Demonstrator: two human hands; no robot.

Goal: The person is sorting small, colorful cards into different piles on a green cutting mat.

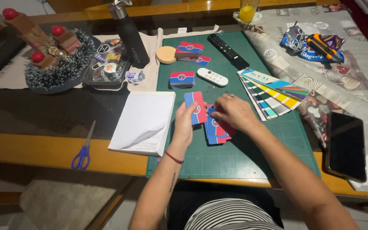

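- Over the green cutting mat [252, 157], the left hand [185, 123] is pinching an upright red-and-blue card [195, 106], fingers clamped on it.
- Just right, the right hand [234, 111] is pressing curled fingers onto the near red-and-blue card pile [216, 130].

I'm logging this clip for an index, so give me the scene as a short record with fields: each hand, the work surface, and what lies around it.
left hand: holds one red-and-blue card upright in its grip
right hand: palm down on a loose pile of cards
surface: green cutting mat on a wooden table
card stacks: one near the mat's middle, more at its top edge
left of mat: white paper pad, blue scissors
right of mat: colour swatch fan, dark phone
top of mat: black remote, white remote
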